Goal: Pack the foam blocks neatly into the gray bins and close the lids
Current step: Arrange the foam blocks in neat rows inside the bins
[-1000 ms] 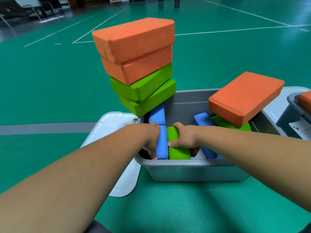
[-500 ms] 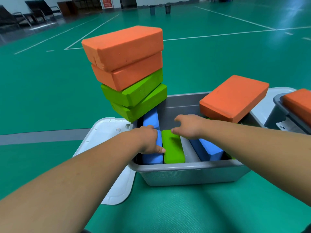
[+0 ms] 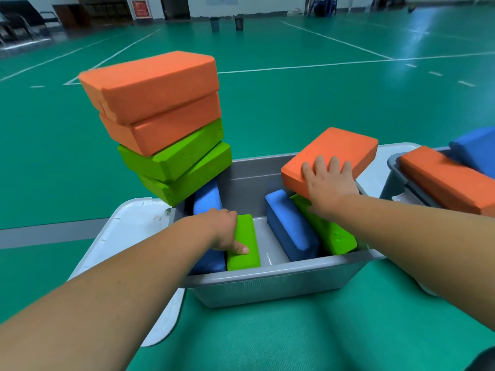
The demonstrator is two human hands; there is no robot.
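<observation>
Gym floor [image 3: 294, 108]: R hand [image 3: 330, 183] moved from bin [image 3: 267, 287] onto orange block [image 3: 345, 145].

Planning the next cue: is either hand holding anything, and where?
Right hand lies flat atop the orange block, near edge, no grip. Left hand: thumb on the front green block, fingers hidden, grip unclear.

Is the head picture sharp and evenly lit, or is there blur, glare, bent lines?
Head view: sharp in the middle, but the orange block at the right edge is smeared; same view: pale glare lies on the green floor far right; same view: the wide lens bows the near rim of the gray bin.
</observation>
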